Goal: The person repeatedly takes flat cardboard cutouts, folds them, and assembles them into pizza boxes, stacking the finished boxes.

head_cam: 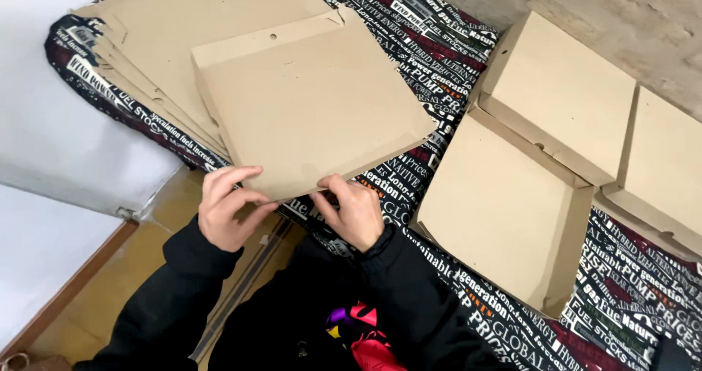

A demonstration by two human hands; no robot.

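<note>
Both hands have a grip on the near edge of a flat brown cardboard box (311, 97): the left hand (228, 206) pinches its near left corner with the fingers curled over the top face, and the right hand (352, 210) pinches the same edge just beside it, fingers folded against the cardboard rim. The box looks already formed, with shallow walls standing and a small round hole near its far edge, and it lies tilted on top of a fanned stack of unfolded cardboard blanks (157, 46) at the far left of the tabletop. Judging from how things lie, part of the work is behind: three folded boxes sit to the right, a large one (504, 214) nearest the hands, another (567, 93) overlapping its far edge, and a third (669, 166) partly cut off at the right edge of the view. What remains, as it seems, is the stack of blanks, several sheets thick. The tabletop is covered by a dark cloth (431, 57) printed with white lettering. The nearest finished box lies close to the right hand and crowds that side; a white wall panel (58, 137) borders the left. Black sleeves (409, 290) cover both arms.
</note>
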